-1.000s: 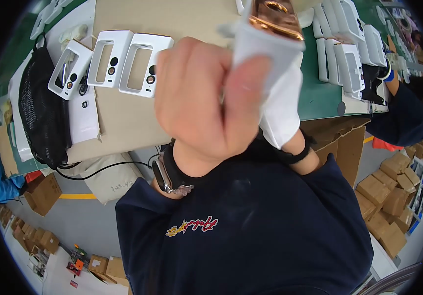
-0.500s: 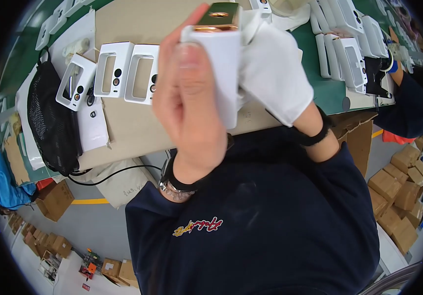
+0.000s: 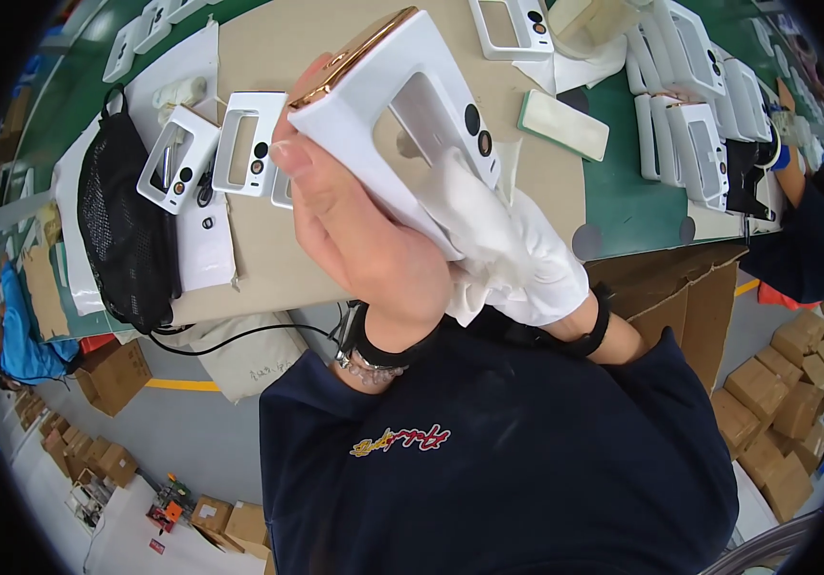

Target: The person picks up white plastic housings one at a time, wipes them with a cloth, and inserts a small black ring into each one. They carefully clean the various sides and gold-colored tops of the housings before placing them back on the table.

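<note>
A white plastic housing [image 3: 350, 120], with a rectangular window, two dark round holes and a shiny copper-gold end, is held tilted above the table. My bare left hand [image 3: 364, 220] is closed around its left side, thumb along the outer wall. My right hand [image 3: 517, 259] is covered in loose white fabric that looks like a glove. Its covered fingers reach over the lower rim into the window and grip there. The exact finger positions are hidden by the fabric. Behind my left hand, another white housing [image 3: 283, 192] is mostly covered.
Similar housings [image 3: 249, 144] lie on the beige table mat [image 3: 307, 43], beside a black mesh bag [image 3: 129, 220]. A white block with a green edge [image 3: 565, 125] lies to the right. Stacked housings [image 3: 695, 153] stand near another person's sleeve [image 3: 800, 240]. A cardboard box [image 3: 690, 297] sits below the edge.
The housing has turned in my hands, so its window side now faces up. My right hand has come down and left, its fabric-covered fingers now at the window.
</note>
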Action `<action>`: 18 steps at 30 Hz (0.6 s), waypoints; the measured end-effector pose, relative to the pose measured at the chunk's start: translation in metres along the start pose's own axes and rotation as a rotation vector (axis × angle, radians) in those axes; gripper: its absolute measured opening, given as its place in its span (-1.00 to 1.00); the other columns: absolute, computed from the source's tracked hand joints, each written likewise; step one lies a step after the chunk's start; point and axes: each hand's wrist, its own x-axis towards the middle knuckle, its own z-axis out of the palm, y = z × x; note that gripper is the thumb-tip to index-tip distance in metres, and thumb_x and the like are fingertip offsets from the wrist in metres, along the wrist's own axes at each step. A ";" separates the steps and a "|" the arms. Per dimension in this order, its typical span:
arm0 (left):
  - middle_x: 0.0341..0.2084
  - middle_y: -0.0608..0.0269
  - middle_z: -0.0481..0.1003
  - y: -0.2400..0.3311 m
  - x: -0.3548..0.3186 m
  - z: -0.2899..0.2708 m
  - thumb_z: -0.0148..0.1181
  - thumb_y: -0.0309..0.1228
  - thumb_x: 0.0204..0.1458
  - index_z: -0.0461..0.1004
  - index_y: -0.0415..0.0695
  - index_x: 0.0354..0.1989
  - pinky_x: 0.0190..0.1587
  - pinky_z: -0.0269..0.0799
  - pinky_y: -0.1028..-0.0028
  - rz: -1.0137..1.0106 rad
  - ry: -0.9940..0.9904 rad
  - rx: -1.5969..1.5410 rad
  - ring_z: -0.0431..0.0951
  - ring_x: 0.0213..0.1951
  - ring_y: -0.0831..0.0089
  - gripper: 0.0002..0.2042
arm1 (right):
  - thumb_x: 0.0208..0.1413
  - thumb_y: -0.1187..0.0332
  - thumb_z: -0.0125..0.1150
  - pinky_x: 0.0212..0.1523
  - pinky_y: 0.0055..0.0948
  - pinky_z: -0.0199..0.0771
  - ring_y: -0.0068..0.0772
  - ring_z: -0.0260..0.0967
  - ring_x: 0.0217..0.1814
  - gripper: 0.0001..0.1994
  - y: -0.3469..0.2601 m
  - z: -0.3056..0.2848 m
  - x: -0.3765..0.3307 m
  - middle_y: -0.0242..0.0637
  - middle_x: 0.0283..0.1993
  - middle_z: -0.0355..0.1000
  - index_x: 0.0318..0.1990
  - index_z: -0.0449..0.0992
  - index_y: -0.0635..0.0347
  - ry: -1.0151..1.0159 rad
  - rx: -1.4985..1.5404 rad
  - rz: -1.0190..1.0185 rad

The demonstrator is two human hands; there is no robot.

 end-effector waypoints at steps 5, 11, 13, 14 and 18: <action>-0.23 0.19 0.34 -0.004 0.000 -0.012 -0.34 -0.09 0.13 0.26 -0.31 -0.10 -0.15 0.17 0.61 -0.109 -0.008 0.098 0.30 -0.20 0.54 -0.52 | -0.02 0.31 0.11 -0.43 -0.57 0.34 -0.60 0.28 -0.38 -0.58 -0.008 0.015 -0.003 -0.36 -0.27 0.30 -0.03 0.19 0.29 0.151 -0.502 -0.146; -0.11 0.09 0.30 0.008 0.000 -0.018 -0.29 0.02 0.07 0.15 -0.25 0.01 -0.04 0.18 0.40 -0.631 -0.283 -0.206 0.31 -0.09 0.36 -0.45 | -0.03 0.29 0.08 -0.46 -0.52 0.35 -0.55 0.28 -0.41 -0.62 -0.023 0.006 0.001 -0.37 -0.32 0.32 -0.08 0.22 0.27 0.224 -0.904 -0.576; -0.07 0.04 0.28 0.006 -0.003 -0.012 -0.27 0.08 0.04 0.11 -0.24 0.05 0.01 0.17 0.30 -0.645 -0.348 -0.282 0.31 -0.04 0.27 -0.39 | -0.03 0.28 0.09 -0.47 -0.54 0.35 -0.56 0.29 -0.42 -0.63 -0.022 0.002 -0.002 -0.34 -0.32 0.33 -0.10 0.24 0.27 0.210 -0.981 -0.580; -0.06 0.01 0.28 -0.007 -0.005 -0.007 -0.27 0.14 -0.01 0.11 -0.22 0.06 -0.01 0.20 0.29 -0.431 -0.280 -0.269 0.31 -0.05 0.22 -0.34 | -0.03 0.27 0.10 -0.48 -0.54 0.35 -0.56 0.30 -0.43 -0.63 -0.019 0.000 -0.003 -0.32 -0.32 0.34 -0.11 0.26 0.28 0.198 -1.020 -0.580; -0.05 -0.04 0.25 -0.008 -0.004 0.003 -0.18 0.29 -0.17 0.07 -0.19 0.08 -0.06 0.26 0.25 -0.111 -0.248 -0.299 0.33 -0.07 0.13 -0.19 | -0.04 0.24 0.11 -0.50 -0.58 0.35 -0.58 0.32 -0.46 -0.64 -0.014 -0.006 -0.004 -0.27 -0.33 0.37 -0.15 0.31 0.29 0.185 -1.189 -0.587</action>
